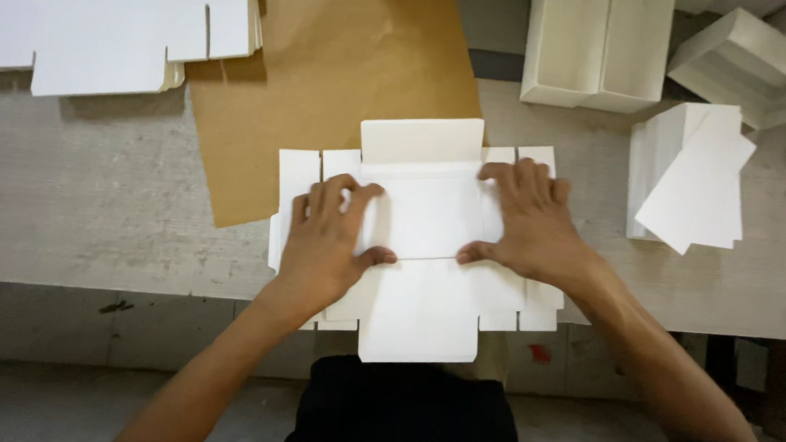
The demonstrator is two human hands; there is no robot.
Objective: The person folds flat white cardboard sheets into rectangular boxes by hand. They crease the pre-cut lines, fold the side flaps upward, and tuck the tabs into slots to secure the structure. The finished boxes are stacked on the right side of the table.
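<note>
The fingers of the left hand (325, 235) lay curled over the left part of a flat white die-cut cardboard blank (418, 249), thumb stretched right along a crease, pressing rather than clasping; the right hand (523, 223) mirrored it, fingers spread flat on the right part, thumb pointing left along the same crease. Neither hand closed around anything. The blank lay at the near edge of the pale worktable (97, 214), its near flap hanging past the edge over the person's lap, its far flap resting on a sheet of brown paper (337, 84). As a judgement: because the near part was unsupported, uneven thumb pressure could have bent the card off the scored line or let the whole blank slide toward the person; the slick brown paper under the far part could have helped such a slip. Farther out sat a stack of similar flat blanks (116, 27) at far left, folded white boxes (599, 43) at far right, and a loose white folded piece (691, 178) to the right.
</note>
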